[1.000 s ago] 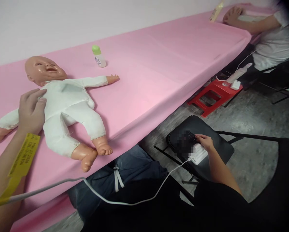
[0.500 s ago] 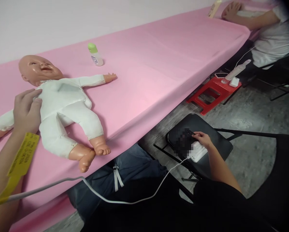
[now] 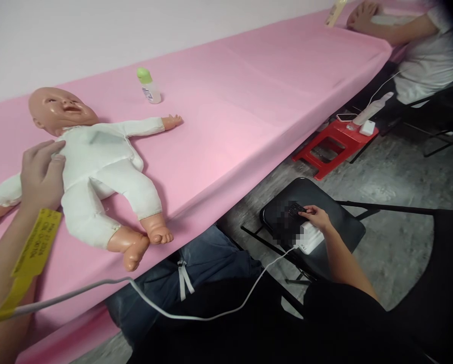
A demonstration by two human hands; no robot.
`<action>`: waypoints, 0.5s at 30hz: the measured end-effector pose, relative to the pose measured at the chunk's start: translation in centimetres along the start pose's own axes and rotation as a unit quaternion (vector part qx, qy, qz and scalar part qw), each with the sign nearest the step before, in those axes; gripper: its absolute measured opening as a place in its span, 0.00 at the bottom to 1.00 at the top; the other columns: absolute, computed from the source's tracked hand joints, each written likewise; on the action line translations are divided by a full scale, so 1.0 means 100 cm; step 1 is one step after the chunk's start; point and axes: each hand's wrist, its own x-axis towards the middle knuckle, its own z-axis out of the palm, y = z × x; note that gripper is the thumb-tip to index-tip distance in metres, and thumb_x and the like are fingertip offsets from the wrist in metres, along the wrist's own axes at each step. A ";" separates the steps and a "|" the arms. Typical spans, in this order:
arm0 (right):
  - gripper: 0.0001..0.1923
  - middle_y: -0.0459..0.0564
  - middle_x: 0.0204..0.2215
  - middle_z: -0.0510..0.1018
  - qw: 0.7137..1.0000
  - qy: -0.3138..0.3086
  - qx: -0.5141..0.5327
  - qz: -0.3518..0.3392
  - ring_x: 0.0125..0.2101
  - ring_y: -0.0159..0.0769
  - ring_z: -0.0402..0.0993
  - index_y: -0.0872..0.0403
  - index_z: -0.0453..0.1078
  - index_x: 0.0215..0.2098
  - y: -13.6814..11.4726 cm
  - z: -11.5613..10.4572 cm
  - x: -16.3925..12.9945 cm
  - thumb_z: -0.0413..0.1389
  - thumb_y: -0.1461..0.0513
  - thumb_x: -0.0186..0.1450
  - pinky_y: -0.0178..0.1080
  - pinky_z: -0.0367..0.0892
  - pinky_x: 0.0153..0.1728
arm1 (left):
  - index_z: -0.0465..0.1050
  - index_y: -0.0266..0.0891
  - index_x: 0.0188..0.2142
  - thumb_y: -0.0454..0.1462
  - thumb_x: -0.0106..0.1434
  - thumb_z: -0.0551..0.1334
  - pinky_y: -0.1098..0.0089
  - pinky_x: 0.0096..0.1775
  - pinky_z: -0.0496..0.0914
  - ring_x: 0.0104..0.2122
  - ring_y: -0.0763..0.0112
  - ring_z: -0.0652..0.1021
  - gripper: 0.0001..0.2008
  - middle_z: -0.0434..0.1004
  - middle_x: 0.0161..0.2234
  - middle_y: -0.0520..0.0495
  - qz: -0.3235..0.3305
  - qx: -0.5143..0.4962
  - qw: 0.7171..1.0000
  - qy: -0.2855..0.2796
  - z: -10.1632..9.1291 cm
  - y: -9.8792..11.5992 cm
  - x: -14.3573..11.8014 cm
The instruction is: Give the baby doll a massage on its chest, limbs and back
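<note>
A baby doll (image 3: pixel 97 151) with a bald head and a white cloth body lies on its back on the pink-covered table. My left hand (image 3: pixel 44 169) rests against the doll's side, its fingers fairly straight and the tips touching the white cloth. Low to the right, over a black folding chair seat, my right hand (image 3: pixel 316 217) pinches the edge of a dark flat object (image 3: pixel 297 209). Pixelation hides much of that object, so I cannot tell its kind. Just below the right hand, a white box (image 3: pixel 310 241) sits on the black seat (image 3: pixel 342 232).
A white cable (image 3: pixel 204 318) runs from the white box across my lap to my left wrist. A green-capped bottle (image 3: pixel 149 87) stands beyond the doll. A red stool (image 3: pixel 334 141) holds a power bank-like white block. Another person's arm (image 3: pixel 404 33) rests at the table's far end.
My right hand has tilted the dark flat object slightly, so more of its face shows. The doll and my left hand stay in place.
</note>
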 end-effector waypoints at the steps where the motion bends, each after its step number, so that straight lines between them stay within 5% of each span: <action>1: 0.28 0.46 0.26 0.78 1.000 0.000 -0.001 0.001 0.26 0.36 0.75 0.54 0.79 0.39 0.000 0.000 0.000 0.71 0.47 0.45 0.39 0.73 0.32 | 0.73 0.40 0.62 0.44 0.72 0.57 0.53 0.69 0.59 0.65 0.56 0.68 0.23 0.70 0.63 0.42 0.001 -0.001 1.000 -0.002 0.000 0.000 0.000; 10: 0.28 0.47 0.26 0.79 1.000 0.000 -0.005 -0.004 0.27 0.36 0.76 0.54 0.79 0.39 -0.002 0.000 -0.002 0.70 0.46 0.47 0.38 0.73 0.32 | 0.73 0.40 0.63 0.45 0.73 0.57 0.52 0.69 0.58 0.66 0.56 0.67 0.23 0.69 0.64 0.42 0.012 -0.006 1.000 -0.001 0.001 -0.009 0.001; 15: 0.27 0.48 0.26 0.80 1.000 0.006 -0.019 -0.008 0.27 0.37 0.77 0.54 0.79 0.39 -0.003 0.000 -0.003 0.70 0.46 0.47 0.39 0.73 0.32 | 0.70 0.43 0.63 0.52 0.75 0.55 0.43 0.66 0.59 0.67 0.55 0.66 0.25 0.66 0.65 0.42 0.010 -0.001 1.000 -0.019 -0.003 -0.001 -0.001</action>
